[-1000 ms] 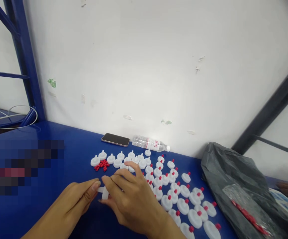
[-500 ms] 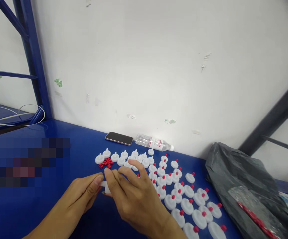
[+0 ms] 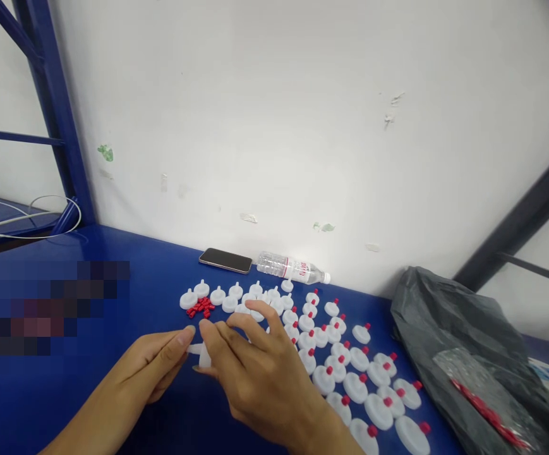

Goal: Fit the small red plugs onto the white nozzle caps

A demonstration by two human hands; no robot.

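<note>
My right hand (image 3: 265, 373) is closed around a white plastic nozzle cap (image 3: 205, 356), its narrow spout pointing left. The fingers of my left hand (image 3: 160, 363) are pinched together at the spout's tip; whatever lies between them is hidden. Just beyond my hands is a small pile of red tip caps (image 3: 201, 308). Several white nozzle caps with bare spouts (image 3: 218, 295) stand around and to the right of that pile. Farther right, many white nozzle caps with red tips (image 3: 355, 387) spread over the blue table (image 3: 160, 278).
A phone (image 3: 225, 260) and a clear plastic bottle (image 3: 293, 268) lie along the wall. On the right sits a dark plastic bag (image 3: 426, 322), with a clear bag of red caps (image 3: 482, 398) on it. A blue metal post (image 3: 56, 107) rises at left. A pixelated patch hides part of the table.
The view has shifted slightly. My left hand has drawn a little to the left, so more of the spout shows between my hands. My right hand keeps its hold on the nozzle cap.
</note>
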